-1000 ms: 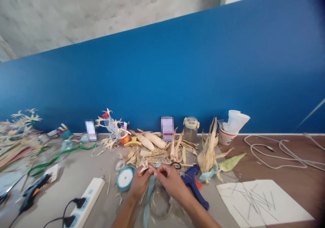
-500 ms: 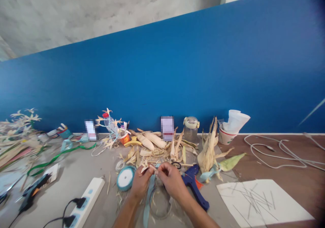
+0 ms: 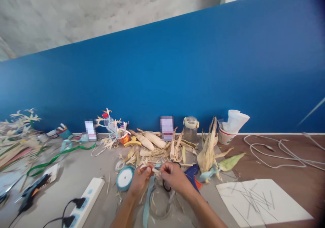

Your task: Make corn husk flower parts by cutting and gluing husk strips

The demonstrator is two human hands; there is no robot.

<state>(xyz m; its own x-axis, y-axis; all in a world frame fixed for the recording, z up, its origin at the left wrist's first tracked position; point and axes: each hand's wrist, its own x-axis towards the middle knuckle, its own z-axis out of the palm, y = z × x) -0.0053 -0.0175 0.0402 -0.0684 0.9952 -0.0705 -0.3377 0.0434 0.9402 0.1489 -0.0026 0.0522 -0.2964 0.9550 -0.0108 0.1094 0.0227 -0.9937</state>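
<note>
Both hands (image 3: 157, 179) meet, pinching a husk strip (image 3: 154, 169).

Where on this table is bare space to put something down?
Bare grey top between green ribbon, power strip and ribbon spool; bare brown top between white cable and paper sheet. Crowded: husk pile, and left hand and right hand pinching a husk strip.

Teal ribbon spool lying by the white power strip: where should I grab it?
Pinch the round teal ribbon spool across its rim from above. It lies flat, white face up, with the left hand close on its right.
</note>
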